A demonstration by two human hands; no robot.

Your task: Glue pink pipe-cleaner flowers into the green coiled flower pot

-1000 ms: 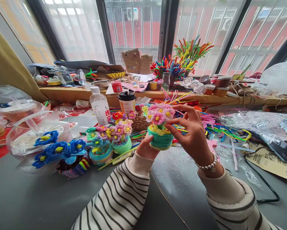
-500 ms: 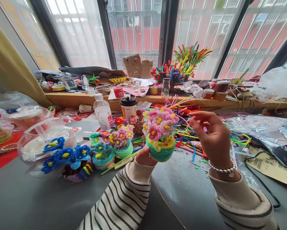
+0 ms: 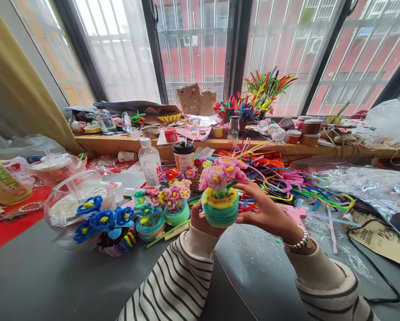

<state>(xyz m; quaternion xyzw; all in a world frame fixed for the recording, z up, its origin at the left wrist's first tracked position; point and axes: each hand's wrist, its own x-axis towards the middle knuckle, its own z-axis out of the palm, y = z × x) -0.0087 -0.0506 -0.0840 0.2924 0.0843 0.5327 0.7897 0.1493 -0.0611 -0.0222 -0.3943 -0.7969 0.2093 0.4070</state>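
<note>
A small flower pot, wound in teal with a yellow top, bears a bunch of fuzzy pink flowers with yellow centres and a green leaf. My left hand grips it from the left and behind, its fingers partly hidden. At the right side, my right hand has its thumb against the pot and its fingers up by the pink flowers. Left of the pot stand similar pots: one with pink flowers, one with mixed flowers, and one with blue flowers.
Behind my hands lies a heap of coloured pipe cleaners. A plastic bottle and a lidded paper cup stand beyond the pots. To the right are a pink glue gun, a black cable and clear plastic bags.
My right hand has come left and down from the pipe cleaners to the pot's side. More of the pot's yellow top shows now. The view has shifted slightly.
</note>
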